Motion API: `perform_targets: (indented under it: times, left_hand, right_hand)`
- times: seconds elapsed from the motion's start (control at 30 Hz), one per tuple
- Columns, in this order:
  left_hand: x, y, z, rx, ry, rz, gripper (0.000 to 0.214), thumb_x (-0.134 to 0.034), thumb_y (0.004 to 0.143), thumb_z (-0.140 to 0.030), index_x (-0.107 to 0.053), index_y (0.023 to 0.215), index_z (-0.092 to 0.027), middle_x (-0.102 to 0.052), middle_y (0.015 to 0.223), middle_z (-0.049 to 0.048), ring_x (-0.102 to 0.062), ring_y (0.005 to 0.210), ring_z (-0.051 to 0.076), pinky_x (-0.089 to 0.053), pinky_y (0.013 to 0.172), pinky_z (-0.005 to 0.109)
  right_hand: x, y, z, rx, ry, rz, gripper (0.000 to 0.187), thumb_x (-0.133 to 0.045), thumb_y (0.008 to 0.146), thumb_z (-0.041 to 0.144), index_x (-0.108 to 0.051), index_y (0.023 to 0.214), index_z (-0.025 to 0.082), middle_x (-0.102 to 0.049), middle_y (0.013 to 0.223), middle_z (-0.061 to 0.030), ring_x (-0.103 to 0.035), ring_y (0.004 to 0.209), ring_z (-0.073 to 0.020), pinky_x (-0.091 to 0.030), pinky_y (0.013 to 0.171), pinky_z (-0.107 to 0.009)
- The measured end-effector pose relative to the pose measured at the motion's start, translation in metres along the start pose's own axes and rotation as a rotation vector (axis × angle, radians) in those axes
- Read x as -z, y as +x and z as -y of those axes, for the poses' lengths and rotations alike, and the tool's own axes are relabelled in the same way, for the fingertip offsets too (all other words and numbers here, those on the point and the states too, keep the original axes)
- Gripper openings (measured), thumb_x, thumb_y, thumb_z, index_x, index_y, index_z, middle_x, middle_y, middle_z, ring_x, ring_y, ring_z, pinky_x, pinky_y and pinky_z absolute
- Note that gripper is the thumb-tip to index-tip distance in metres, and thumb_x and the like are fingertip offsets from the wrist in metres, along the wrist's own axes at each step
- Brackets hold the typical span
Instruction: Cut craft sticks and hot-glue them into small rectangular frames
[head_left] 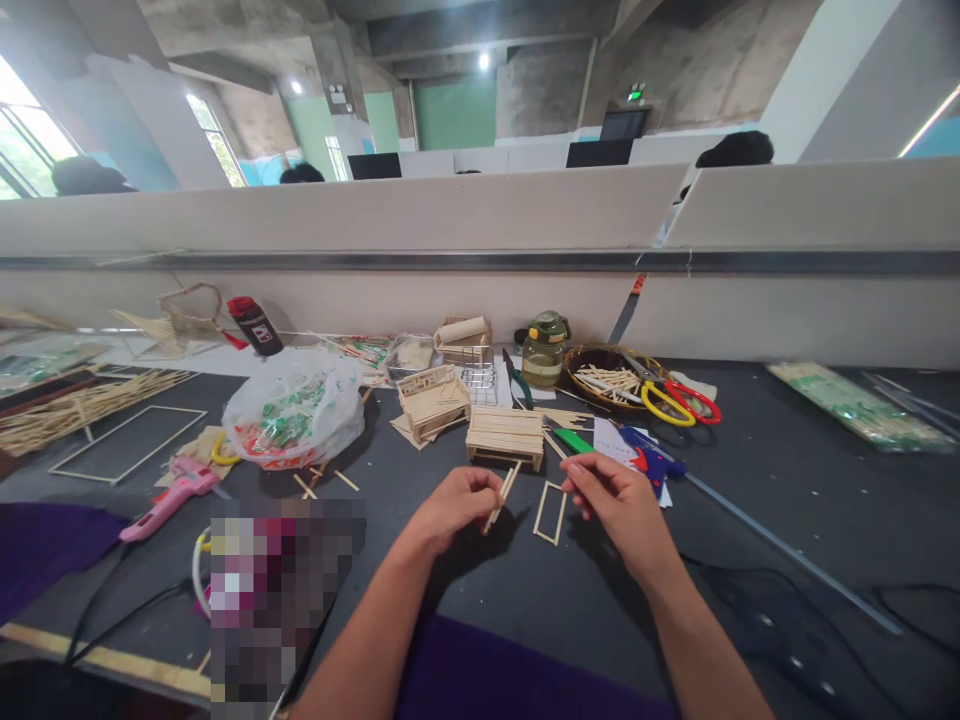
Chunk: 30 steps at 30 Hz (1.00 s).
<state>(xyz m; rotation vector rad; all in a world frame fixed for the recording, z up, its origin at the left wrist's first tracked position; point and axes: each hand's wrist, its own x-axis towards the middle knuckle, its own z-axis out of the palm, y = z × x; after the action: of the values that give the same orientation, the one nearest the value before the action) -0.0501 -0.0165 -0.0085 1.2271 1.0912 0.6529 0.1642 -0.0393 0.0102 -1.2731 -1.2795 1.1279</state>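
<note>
My left hand (459, 508) is closed on a few thin wooden sticks (504, 497), held tilted above the table; whether they are joined into a frame I cannot tell. A small rectangular stick frame (538, 514) lies flat on the dark table between my hands. Over its upper right corner, my right hand (609, 500) has thumb and forefinger pinched together; anything between those fingertips is too small to make out. Just beyond my hands stands a small bench-like stick model (505, 436). Behind it to the left sits a chair-like stick model (433, 402).
On the left are a plastic bag of green-white scraps (294, 410) and a pink glue gun (176, 497). A blue glue gun (651, 458) with a long clear stick (787, 545) lies right. Behind are scissors (681, 400), a stick basket (611, 380) and a bottle (545, 352).
</note>
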Motion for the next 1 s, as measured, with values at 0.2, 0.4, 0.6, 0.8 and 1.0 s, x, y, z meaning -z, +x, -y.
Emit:
perform_targets:
  times: [0.2,0.4,0.6,0.8,1.0]
  left_hand:
    - [-0.018,0.000,-0.002,0.081,-0.424,0.182,0.008,-0.061,0.062,-0.018,-0.062,0.068,-0.012,-0.055,0.056,-0.0014,-0.043,0.042,0.006,-0.038,0.041,0.018]
    - [-0.025,-0.003,-0.003,0.058,-0.420,0.179,0.016,-0.068,0.067,-0.025,-0.064,0.072,-0.010,-0.064,0.067,0.0039,-0.051,0.050,0.007,-0.043,0.046,0.018]
    - [-0.019,-0.004,-0.004,0.054,-0.467,0.167,0.025,-0.074,0.068,-0.031,-0.063,0.078,-0.010,-0.066,0.073,0.0050,-0.058,0.057,0.009,-0.050,0.055,0.021]
    - [-0.019,-0.006,-0.004,0.054,-0.432,0.167,0.033,-0.078,0.065,-0.030,-0.061,0.087,-0.012,-0.068,0.072,0.0051,-0.062,0.056,0.012,-0.050,0.054,0.022]
    - [-0.019,-0.008,-0.005,-0.009,-0.386,0.113,0.043,-0.077,0.067,-0.028,-0.058,0.102,-0.014,-0.068,0.072,0.0033,-0.063,0.058,0.012,-0.050,0.056,0.022]
  right_hand:
    - [-0.030,-0.007,-0.002,-0.108,0.086,0.191,0.038,-0.062,0.078,0.055,-0.064,0.085,0.017,-0.059,0.066,0.0002,-0.051,0.052,-0.0105,-0.040,0.041,-0.020]
    - [-0.038,-0.007,-0.005,-0.133,0.115,0.148,0.037,-0.065,0.075,0.054,-0.059,0.074,0.018,-0.053,0.054,0.0049,-0.046,0.044,-0.0078,-0.039,0.039,-0.019]
    - [-0.034,-0.009,0.000,-0.283,0.239,0.224,0.039,-0.068,0.073,0.054,-0.058,0.072,0.015,-0.060,0.059,0.0024,-0.049,0.043,-0.0058,-0.036,0.038,-0.016]
    - [-0.034,-0.010,0.002,-0.302,0.219,0.263,0.042,-0.070,0.070,0.055,-0.059,0.070,0.015,-0.060,0.056,0.0027,-0.051,0.043,-0.0063,-0.036,0.037,-0.015]
    - [-0.034,-0.009,-0.002,-0.289,0.214,0.262,0.040,-0.067,0.073,0.054,-0.059,0.073,0.015,-0.060,0.056,0.0023,-0.052,0.043,-0.0067,-0.037,0.037,-0.015]
